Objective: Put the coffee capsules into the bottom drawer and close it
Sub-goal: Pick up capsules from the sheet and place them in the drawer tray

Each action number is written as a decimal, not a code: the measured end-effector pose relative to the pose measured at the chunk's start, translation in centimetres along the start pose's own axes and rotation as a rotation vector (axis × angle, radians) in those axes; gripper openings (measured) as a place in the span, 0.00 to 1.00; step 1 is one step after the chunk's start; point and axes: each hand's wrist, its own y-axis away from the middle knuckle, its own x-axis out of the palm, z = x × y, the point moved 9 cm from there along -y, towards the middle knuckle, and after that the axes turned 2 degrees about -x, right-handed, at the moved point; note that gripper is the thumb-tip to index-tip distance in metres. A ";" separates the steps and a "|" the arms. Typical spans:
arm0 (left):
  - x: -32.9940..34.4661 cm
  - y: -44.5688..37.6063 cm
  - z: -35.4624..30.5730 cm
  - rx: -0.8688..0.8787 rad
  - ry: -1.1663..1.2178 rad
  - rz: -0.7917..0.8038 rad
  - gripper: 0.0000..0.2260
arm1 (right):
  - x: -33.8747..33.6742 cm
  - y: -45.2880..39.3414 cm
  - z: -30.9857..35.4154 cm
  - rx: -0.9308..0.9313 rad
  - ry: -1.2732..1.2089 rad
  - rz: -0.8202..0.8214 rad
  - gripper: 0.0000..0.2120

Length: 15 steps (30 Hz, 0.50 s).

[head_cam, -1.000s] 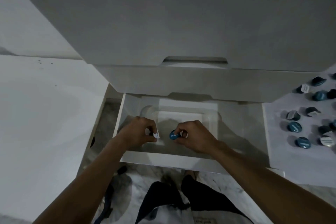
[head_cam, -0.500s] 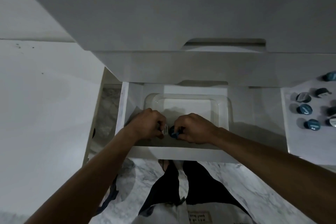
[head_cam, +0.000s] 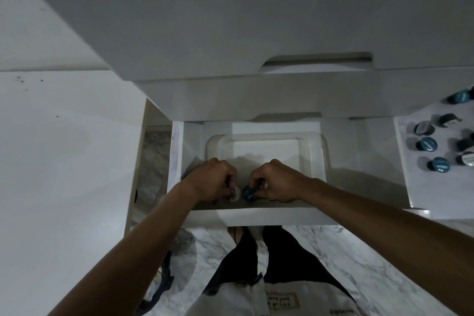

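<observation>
Setting two capsules into the open bottom drawer (head_cam: 256, 215)

Left hand (head_cam: 211, 181) pinching pale capsule (head_cam: 234, 194), right hand (head_cam: 278, 182) pinching blue capsule (head_cam: 248, 194); next: release, fetch more from right counter (head_cam: 436, 187).

Your left hand (head_cam: 210, 179) covers most of the pale capsule (head_cam: 234, 194); your right hand (head_cam: 278, 181) hides part of the blue capsule (head_cam: 248, 194). The near drawer wall (head_cam: 256, 215) conceals the floor beneath them. Spare capsules (head_cam: 427, 143) on the right tabletop (head_cam: 436, 187) are cut by the frame edge, lettering illegible.
</observation>
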 end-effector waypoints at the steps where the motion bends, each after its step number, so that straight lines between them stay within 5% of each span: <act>1: 0.0 0.0 0.0 0.003 0.002 0.006 0.07 | 0.1 -0.1 0.1 0.003 -0.007 0.005 0.08; 15: -0.5 0.0 -0.4 0.015 -0.046 0.008 0.07 | 0.2 -0.4 1.1 0.038 -0.004 0.004 0.08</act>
